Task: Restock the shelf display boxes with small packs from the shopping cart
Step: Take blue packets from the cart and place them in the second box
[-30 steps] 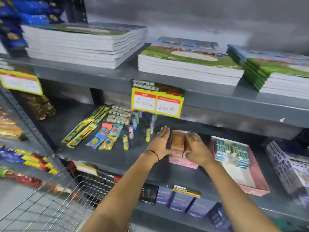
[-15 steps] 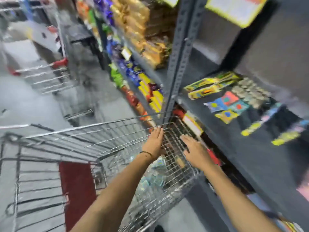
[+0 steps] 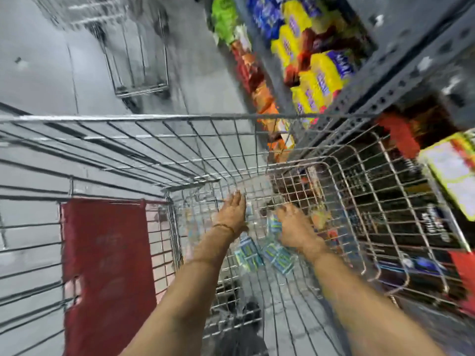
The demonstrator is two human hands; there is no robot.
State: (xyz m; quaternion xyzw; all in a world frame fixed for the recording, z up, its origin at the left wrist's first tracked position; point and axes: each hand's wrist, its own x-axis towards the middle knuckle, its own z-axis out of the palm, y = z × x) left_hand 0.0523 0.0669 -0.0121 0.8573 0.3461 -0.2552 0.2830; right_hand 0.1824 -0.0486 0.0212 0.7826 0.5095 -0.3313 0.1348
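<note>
I look down into a wire shopping cart. Several small blue-green packs lie on its bottom. My left hand is deep in the basket, fingers stretched out flat, palm down, above the packs. My right hand is beside it, lying over some of the packs; its fingertips are hidden and blurred, so a grip is unclear. The shelf display boxes are out of view.
The cart's red child-seat flap is at the left. A grey shelf upright and stocked shelves with yellow packets stand right of the cart. A second cart is further down the grey aisle floor.
My view swung from the shelf and its pink box down to the cart. Both hands left the shelf and went down into the cart basket, over the packs.
</note>
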